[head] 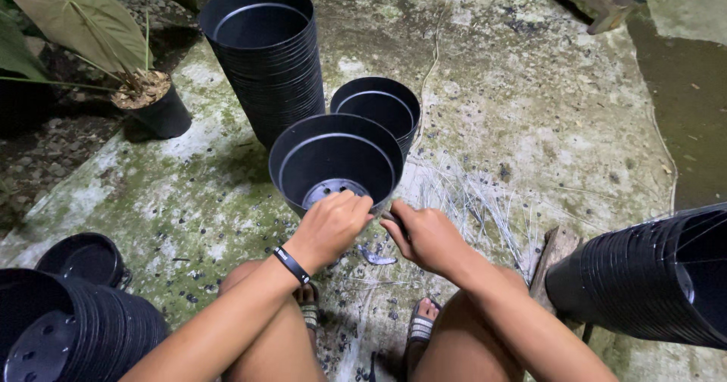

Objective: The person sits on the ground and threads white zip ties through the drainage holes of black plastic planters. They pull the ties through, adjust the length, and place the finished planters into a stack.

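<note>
Black plastic pot (335,162) is tilted toward the camera on the concrete floor (530,109), just in front of the knees, its holed bottom seen inside. Its near rim is gripped by the left hand (331,227), fingers curled together over the edge; a black wristband (291,265) is worn on that wrist. The right hand (428,236) is held just beside the rim, fingers closed around a small dark tool (393,219), kind not clear. Behind the pot, a shorter pot stack (376,109) and a tall pot stack (265,56) are placed close together. A sideways stack (651,276) is seen at right, another lying stack (68,329) at lower left. A potted plant (148,98) with large leaves is seen upper left. Pale fibres (469,200) are scattered on the floor near the right hand. Sandals (420,327) are worn.
</note>
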